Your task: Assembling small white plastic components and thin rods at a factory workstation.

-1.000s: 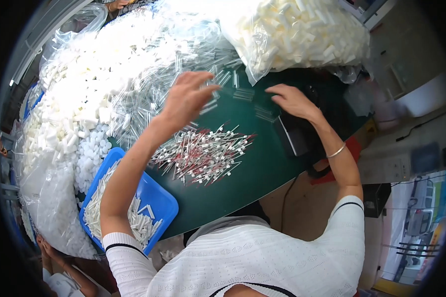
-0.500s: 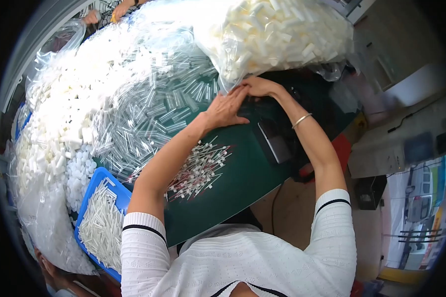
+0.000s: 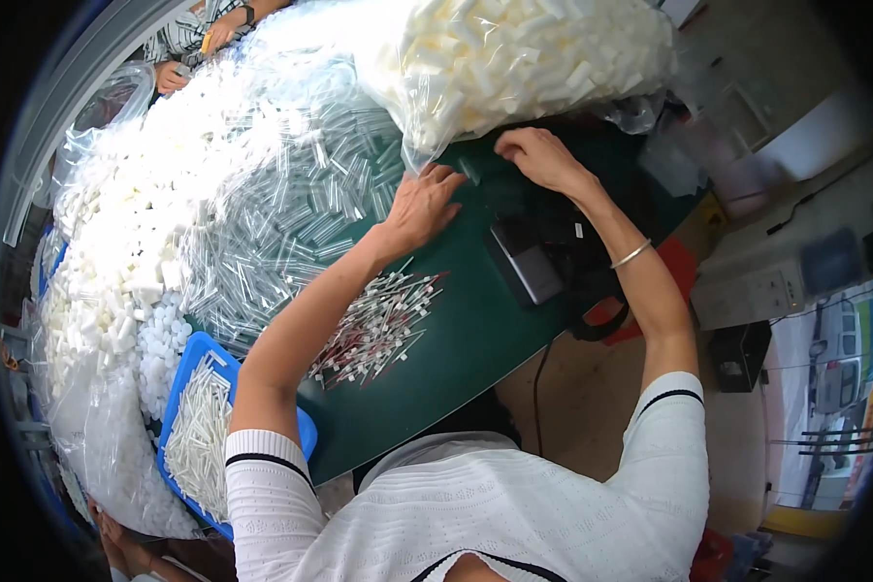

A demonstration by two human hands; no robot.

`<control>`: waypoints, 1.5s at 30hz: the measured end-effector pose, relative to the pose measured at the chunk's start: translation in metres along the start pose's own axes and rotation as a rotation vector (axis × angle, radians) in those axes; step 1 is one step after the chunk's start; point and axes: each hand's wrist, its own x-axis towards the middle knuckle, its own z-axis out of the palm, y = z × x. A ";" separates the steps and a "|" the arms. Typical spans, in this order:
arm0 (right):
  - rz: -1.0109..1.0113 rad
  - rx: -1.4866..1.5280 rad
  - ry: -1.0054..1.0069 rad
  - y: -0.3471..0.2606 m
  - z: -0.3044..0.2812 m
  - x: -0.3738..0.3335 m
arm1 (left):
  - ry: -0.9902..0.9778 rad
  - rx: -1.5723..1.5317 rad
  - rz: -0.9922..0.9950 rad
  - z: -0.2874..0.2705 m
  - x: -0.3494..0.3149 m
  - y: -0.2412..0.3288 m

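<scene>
With twelve o'clock at the top of the view, a foam heap (image 3: 102,262) spreads over the nine-o'clock side, a clear bag (image 3: 87,446) of white pieces bulging below it near eight. Pale pellets (image 3: 160,354) lie against the heap's inner edge, and a blue tray (image 3: 307,433) of white sticks (image 3: 197,441) sits at eight, partly behind the left forearm. At eleven, near the rim, a co-worker's hands (image 3: 225,29) show beyond the heap. The clear tubes (image 3: 306,218) are massed at ten, reaching toward the left hand. Just off the centre toward eight, a pile (image 3: 378,325) of red and white leads rests on the green table (image 3: 427,378). The left hand (image 3: 419,209) is at twelve, its thumb apart from its bent fingers; I cannot tell whether the fingertips touch the corner of the foam bag (image 3: 543,73), which fills one o'clock. One loose tube (image 3: 469,171) lies between the hands. The dark phone (image 3: 529,264) is near three. The right hand (image 3: 543,160), at one, has curled fingers close together; I cannot tell whether they pinch anything.
</scene>
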 end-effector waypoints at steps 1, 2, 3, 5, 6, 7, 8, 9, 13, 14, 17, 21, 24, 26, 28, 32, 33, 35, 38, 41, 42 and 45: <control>0.083 -0.004 -0.046 -0.007 -0.008 -0.008 | -0.005 -0.022 -0.050 0.004 0.003 -0.001; 0.077 -0.003 -0.048 -0.011 -0.010 -0.010 | -0.011 -0.043 -0.101 0.006 0.005 -0.003; 0.220 0.066 -0.148 -0.011 -0.013 -0.014 | -0.009 -0.049 -0.094 0.010 0.011 -0.005; 0.122 -0.081 -0.188 0.004 -0.004 -0.019 | 0.089 -0.037 0.039 0.018 0.021 -0.008; 0.101 -0.156 -0.308 -0.002 -0.006 -0.019 | 0.088 -0.039 0.042 0.020 0.023 -0.009; 0.078 -0.230 -0.429 -0.011 -0.005 -0.017 | 0.036 -0.048 0.032 0.021 0.024 -0.010; 0.082 -0.409 -0.467 -0.011 0.004 -0.014 | -0.017 -0.056 0.022 0.022 0.026 -0.011; 0.028 -0.496 -0.421 -0.013 0.008 -0.016 | -0.014 -0.057 0.020 0.025 0.028 -0.013; -0.034 -0.512 -0.299 -0.002 0.028 -0.017 | -0.048 -0.077 -0.014 0.036 0.038 -0.014; -0.011 -0.432 -0.257 0.005 0.032 -0.015 | -0.080 -0.074 -0.041 0.039 0.041 -0.013; -0.002 0.040 -0.273 0.011 0.025 -0.010 | -0.074 -0.105 -0.121 0.043 0.038 -0.020; 0.130 0.150 -0.047 0.028 0.009 -0.011 | -0.138 -0.069 -0.126 0.039 0.038 -0.022; 0.177 -0.188 0.000 0.053 0.024 0.010 | -0.085 -0.075 -0.102 0.044 0.030 -0.039; 0.215 -0.204 0.044 0.088 0.049 0.035 | -0.089 -0.105 -0.125 0.048 0.026 -0.055; 0.238 -0.223 0.087 0.107 0.066 0.062 | 0.004 0.035 -0.089 0.040 0.016 -0.064; -0.008 -0.280 0.461 0.133 0.081 0.108 | 0.094 0.250 -0.022 0.004 0.009 -0.078; -0.069 -0.194 0.525 0.156 0.080 0.110 | 0.103 0.268 -0.024 0.005 0.016 -0.075; -0.068 -0.169 0.543 0.157 0.090 0.128 | 0.105 0.311 -0.041 0.000 0.007 -0.087; -0.054 -0.130 0.555 0.164 0.099 0.149 | 0.223 0.030 -0.106 -0.010 -0.002 -0.080; -0.059 -0.071 0.526 0.159 0.118 0.159 | 0.387 -0.206 -0.256 -0.031 -0.001 -0.074; -0.064 -0.058 0.516 0.158 0.119 0.163 | 0.411 -0.406 -0.342 -0.037 0.004 -0.069; -0.112 -0.002 0.496 0.167 0.118 0.158 | 0.392 -0.428 -0.333 -0.044 0.001 -0.068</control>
